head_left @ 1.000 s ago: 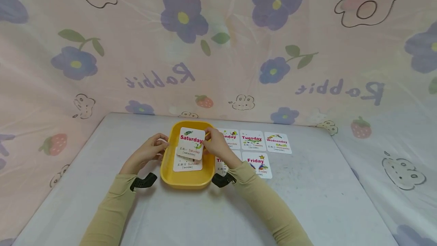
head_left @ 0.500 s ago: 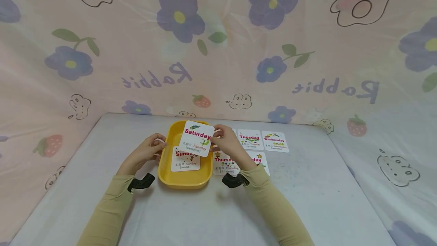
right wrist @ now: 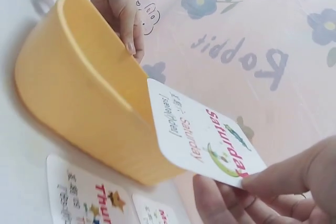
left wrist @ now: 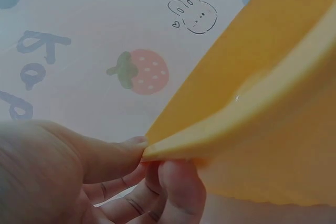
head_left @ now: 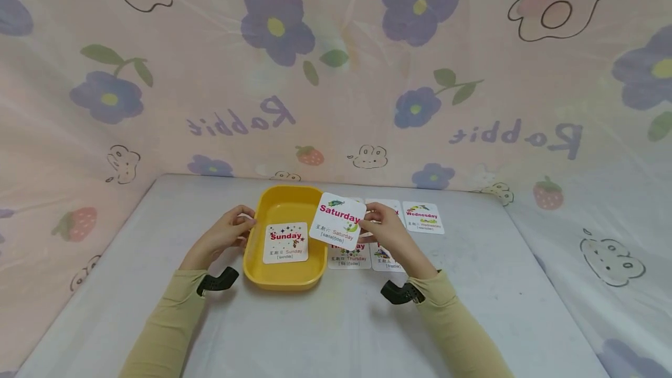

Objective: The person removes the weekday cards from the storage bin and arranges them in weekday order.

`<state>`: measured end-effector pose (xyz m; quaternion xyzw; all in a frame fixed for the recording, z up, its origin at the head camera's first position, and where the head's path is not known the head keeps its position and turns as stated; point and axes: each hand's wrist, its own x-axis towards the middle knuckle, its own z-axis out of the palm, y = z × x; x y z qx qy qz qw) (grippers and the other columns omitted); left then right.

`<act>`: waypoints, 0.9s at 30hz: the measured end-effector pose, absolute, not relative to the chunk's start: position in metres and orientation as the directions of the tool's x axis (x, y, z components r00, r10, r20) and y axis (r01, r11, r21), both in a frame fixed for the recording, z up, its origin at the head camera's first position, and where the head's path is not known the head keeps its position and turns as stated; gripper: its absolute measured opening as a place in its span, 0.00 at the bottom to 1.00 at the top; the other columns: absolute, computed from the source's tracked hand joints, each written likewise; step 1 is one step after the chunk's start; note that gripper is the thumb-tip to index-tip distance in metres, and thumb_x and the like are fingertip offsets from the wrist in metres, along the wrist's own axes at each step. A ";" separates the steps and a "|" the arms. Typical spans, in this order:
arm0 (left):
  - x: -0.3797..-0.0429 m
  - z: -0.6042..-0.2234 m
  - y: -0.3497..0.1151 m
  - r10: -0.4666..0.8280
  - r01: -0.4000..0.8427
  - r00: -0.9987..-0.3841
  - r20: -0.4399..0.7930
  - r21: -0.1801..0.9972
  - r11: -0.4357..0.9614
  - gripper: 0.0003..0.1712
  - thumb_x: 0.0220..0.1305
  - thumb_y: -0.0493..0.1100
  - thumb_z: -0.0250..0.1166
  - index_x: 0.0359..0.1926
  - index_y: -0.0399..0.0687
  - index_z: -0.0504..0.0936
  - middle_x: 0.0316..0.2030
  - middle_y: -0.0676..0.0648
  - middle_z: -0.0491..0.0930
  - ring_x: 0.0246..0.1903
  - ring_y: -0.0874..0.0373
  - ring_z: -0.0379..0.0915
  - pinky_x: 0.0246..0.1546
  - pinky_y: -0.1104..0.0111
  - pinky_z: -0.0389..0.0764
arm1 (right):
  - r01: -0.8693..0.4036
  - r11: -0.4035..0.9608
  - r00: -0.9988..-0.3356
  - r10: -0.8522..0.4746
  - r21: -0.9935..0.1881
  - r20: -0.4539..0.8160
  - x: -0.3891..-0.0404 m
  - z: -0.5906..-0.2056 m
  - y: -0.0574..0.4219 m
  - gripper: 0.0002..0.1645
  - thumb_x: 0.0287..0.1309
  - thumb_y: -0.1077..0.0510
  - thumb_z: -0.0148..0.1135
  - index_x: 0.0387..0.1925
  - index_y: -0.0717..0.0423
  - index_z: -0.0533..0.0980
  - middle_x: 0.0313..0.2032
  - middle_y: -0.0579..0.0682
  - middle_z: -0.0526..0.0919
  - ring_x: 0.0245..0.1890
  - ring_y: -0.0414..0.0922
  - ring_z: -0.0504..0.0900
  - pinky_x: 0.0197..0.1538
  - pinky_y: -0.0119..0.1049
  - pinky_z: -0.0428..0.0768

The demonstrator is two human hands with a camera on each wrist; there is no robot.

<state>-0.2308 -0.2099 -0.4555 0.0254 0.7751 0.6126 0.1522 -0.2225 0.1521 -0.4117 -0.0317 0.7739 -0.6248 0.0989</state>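
My right hand [head_left: 391,232] pinches the Saturday card [head_left: 337,220] by its right edge, thumb on top and fingers beneath. The card is tilted in the air, overlapping the right rim of a yellow tray [head_left: 286,279] in the head view. In the right wrist view the Saturday card [right wrist: 205,135] stands out beyond the tray's side wall [right wrist: 94,114]. My left hand [head_left: 223,235] grips the tray's left rim, thumb above and fingers below, as the left wrist view shows at the rim [left wrist: 210,129]. Inside the tray lies the Sunday card [head_left: 286,242], face up.
Right of the tray, cards lie face up in two rows. The Wednesday card [head_left: 423,218] ends the back row; the Thursday card [head_left: 349,258] sits in front, close to the tray. Some are partly hidden behind my right hand and the held card. A patterned curtain [head_left: 346,92] stands behind the white table [head_left: 472,308].
My right hand has lifted the Saturday card off the Sunday card and carried it rightward to the tray's right rim. The Sunday card is now fully uncovered. My left hand keeps its hold.
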 end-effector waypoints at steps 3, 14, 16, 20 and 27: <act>-0.231 -0.456 -0.210 0.224 -0.154 -0.951 -0.212 0.956 0.251 0.18 0.74 0.41 0.51 0.57 0.34 0.62 0.40 0.37 0.75 0.29 0.56 0.72 0.26 0.68 0.76 | 0.081 0.229 -0.977 -0.176 -0.970 -0.123 -0.217 -0.415 0.166 0.29 0.62 0.69 0.56 0.63 0.67 0.61 0.37 0.59 0.76 0.33 0.50 0.81 0.41 0.52 0.81; -0.230 -0.456 -0.210 0.195 -0.174 -0.953 -0.231 0.947 0.271 0.18 0.74 0.41 0.51 0.57 0.35 0.62 0.38 0.38 0.75 0.30 0.56 0.72 0.27 0.69 0.77 | 0.098 0.271 -0.984 -0.119 -0.958 -0.135 -0.210 -0.425 0.218 0.32 0.63 0.67 0.56 0.66 0.68 0.57 0.40 0.60 0.77 0.31 0.46 0.82 0.44 0.55 0.79; -0.230 -0.456 -0.209 0.195 -0.172 -0.954 -0.228 0.948 0.269 0.18 0.74 0.41 0.51 0.57 0.35 0.62 0.39 0.37 0.74 0.30 0.55 0.72 0.27 0.69 0.77 | 0.093 0.286 -0.987 -0.100 -0.954 -0.126 -0.211 -0.427 0.231 0.32 0.64 0.67 0.56 0.66 0.68 0.57 0.40 0.60 0.77 0.31 0.46 0.82 0.44 0.54 0.79; -0.230 -0.455 -0.209 0.197 -0.164 -0.955 -0.221 0.948 0.273 0.17 0.74 0.40 0.51 0.57 0.35 0.62 0.40 0.36 0.75 0.30 0.55 0.73 0.27 0.69 0.77 | 0.085 0.330 -0.991 -0.070 -0.940 -0.114 -0.213 -0.431 0.255 0.31 0.65 0.66 0.55 0.66 0.67 0.57 0.41 0.59 0.78 0.32 0.44 0.81 0.43 0.47 0.81; -0.230 -0.454 -0.207 0.197 -0.157 -0.956 -0.215 0.949 0.274 0.16 0.74 0.40 0.51 0.56 0.35 0.62 0.39 0.37 0.75 0.29 0.56 0.73 0.27 0.69 0.77 | 0.134 0.393 -0.987 -0.026 -0.910 -0.157 -0.211 -0.441 0.291 0.31 0.67 0.64 0.53 0.67 0.66 0.57 0.41 0.57 0.80 0.34 0.43 0.79 0.41 0.40 0.81</act>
